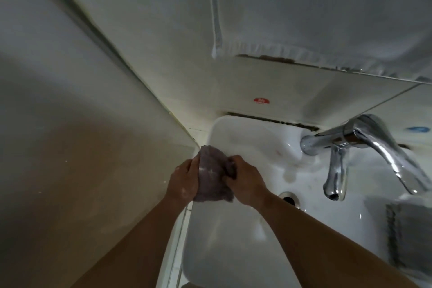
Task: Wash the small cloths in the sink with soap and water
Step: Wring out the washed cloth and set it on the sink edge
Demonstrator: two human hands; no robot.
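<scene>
Gripping a small purple-grey cloth (211, 174) from both sides, the left hand (184, 179) and the right hand (245, 180) have their fingers curled round it, bunching it between them. Pale soap flecks show on the cloth and on the left hand. The bundle hangs over the left rim of the white sink (233, 241). The drain (289, 197) sits just right of the right wrist, below the chrome faucet (364, 145). A grey folded cloth (409, 229) lies on the sink's right edge.
</scene>
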